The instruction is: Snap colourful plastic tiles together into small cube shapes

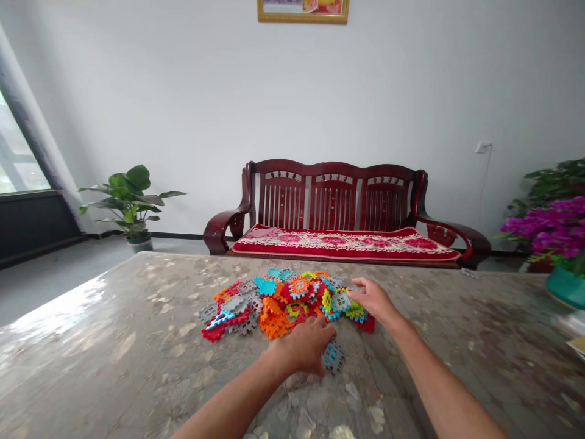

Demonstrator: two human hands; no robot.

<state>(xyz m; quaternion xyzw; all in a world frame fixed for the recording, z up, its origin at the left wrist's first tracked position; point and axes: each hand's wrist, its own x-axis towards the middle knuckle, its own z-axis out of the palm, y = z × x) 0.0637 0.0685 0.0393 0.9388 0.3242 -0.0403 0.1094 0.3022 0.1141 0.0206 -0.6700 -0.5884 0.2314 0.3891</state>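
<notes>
A heap of interlocking plastic tiles (pixel 274 317) with toothed edges lies on the table, in red, orange, grey, blue and lime green. My left hand (pixel 304 344) is in front of the heap, its fingers and thumb curled at the edge of a grey toothed tile (pixel 335 358) with blue showing in its openings. Part of that tile is hidden behind the hand. At the heap's right side, my right hand (pixel 375 303) reaches in with fingers apart, close to a pale grey window tile (pixel 340 302). Nothing is visibly held in it.
The tabletop (pixel 137 366) has a shiny patterned cover. One grey tile (pixel 470 274) lies apart at the far right. A teal flowerpot (pixel 569 288) with purple flowers stands at the right edge. Beyond the table are a wooden bench (pixel 331 201) and a potted plant (pixel 132 198).
</notes>
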